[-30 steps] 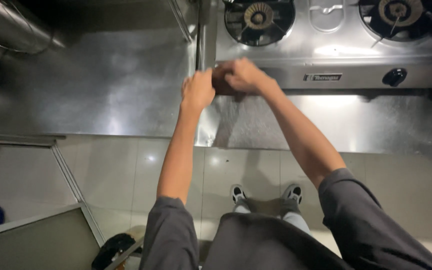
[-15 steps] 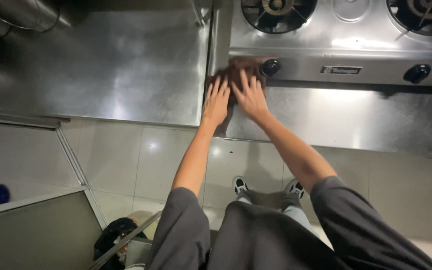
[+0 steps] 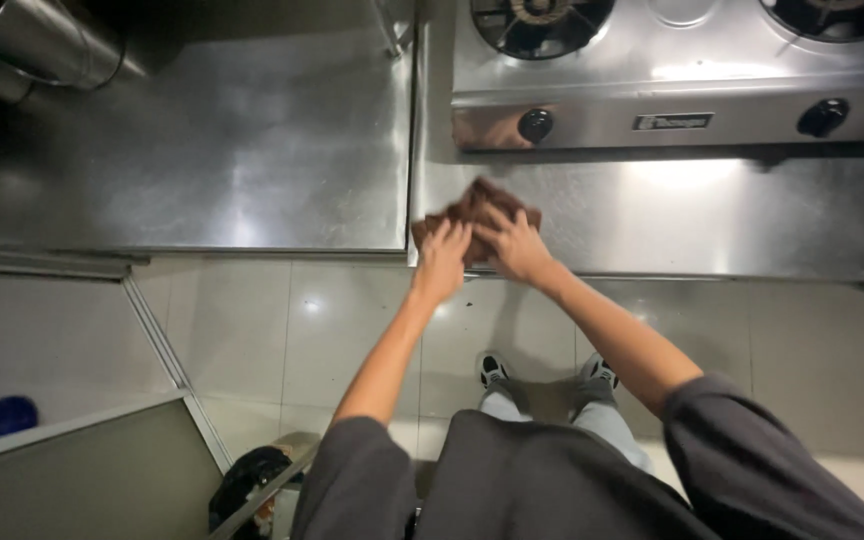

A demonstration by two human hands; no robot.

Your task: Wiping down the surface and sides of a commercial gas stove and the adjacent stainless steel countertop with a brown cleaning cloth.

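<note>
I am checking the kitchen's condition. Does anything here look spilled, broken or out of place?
Nothing stands out. Both hands, left and right, press a crumpled brown cloth on the steel counter below the gas stove. No spill or damage shows.

Open steel counter (image 3: 252,150) lies bare to the left of both hands, free to cross; straight ahead, the stove's front panel (image 3: 672,120) with two black knobs (image 3: 535,124) walls off passage, leaving a narrow counter strip rightward
</note>
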